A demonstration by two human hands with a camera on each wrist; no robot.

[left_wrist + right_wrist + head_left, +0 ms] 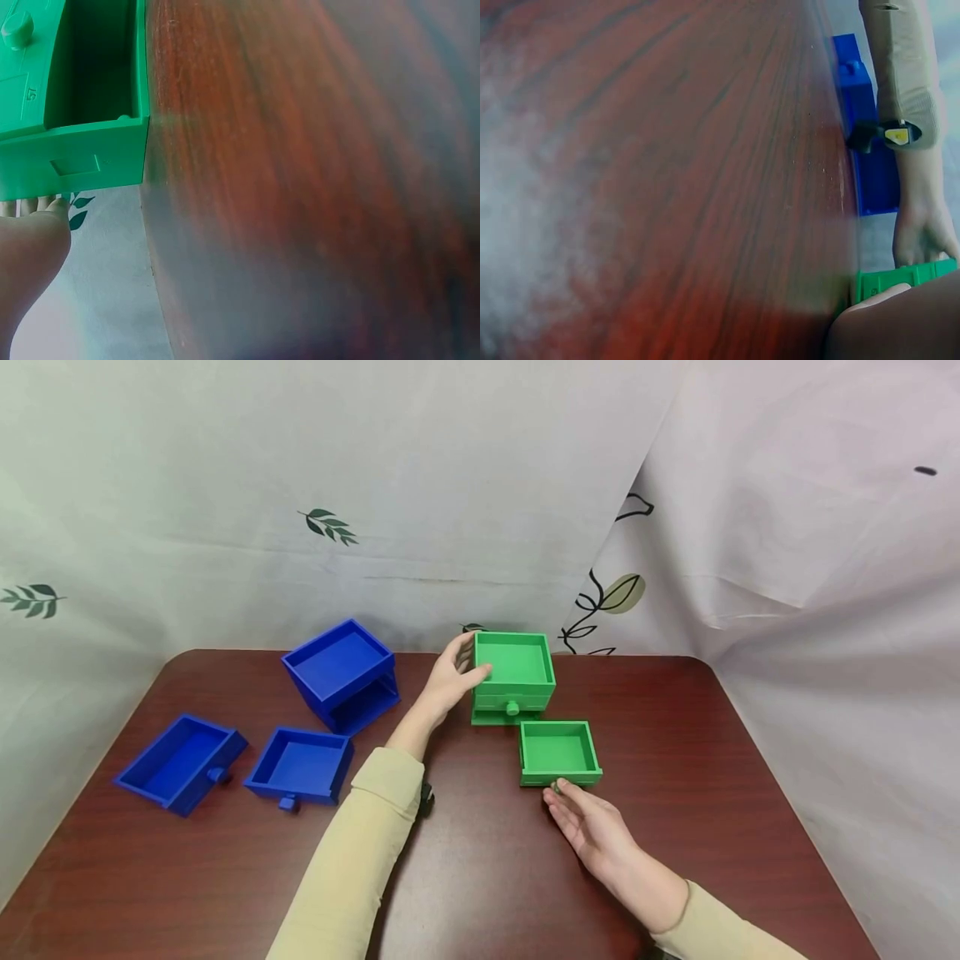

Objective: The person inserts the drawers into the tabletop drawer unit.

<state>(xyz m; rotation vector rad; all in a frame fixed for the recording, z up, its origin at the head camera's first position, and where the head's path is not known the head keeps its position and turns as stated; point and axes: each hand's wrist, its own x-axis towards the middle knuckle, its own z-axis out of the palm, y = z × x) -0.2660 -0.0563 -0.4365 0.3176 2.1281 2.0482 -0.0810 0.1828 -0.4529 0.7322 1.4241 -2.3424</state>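
Observation:
Near the table's back edge stands a small green drawer cabinet [513, 662] with a shallow tray-like top. My left hand [448, 678] holds it by its left side, the thumb over the top rim and the other fingers behind. One drawer with a round knob [17, 31] sits in the cabinet's upper slot; the lower slot [101, 64] is empty in the left wrist view. In front and slightly right, a loose green drawer [558, 750] lies on the table, apart from the cabinet. My right hand [596, 833] pinches its front knob between thumb and fingers.
On the left stands a blue cabinet [337, 668], turned at an angle, its front slot open. Two loose blue drawers [177, 760] [300, 764] with knobs lie before it. The brown table [480, 877] ends at a hanging pale cloth [450, 485] with leaf prints.

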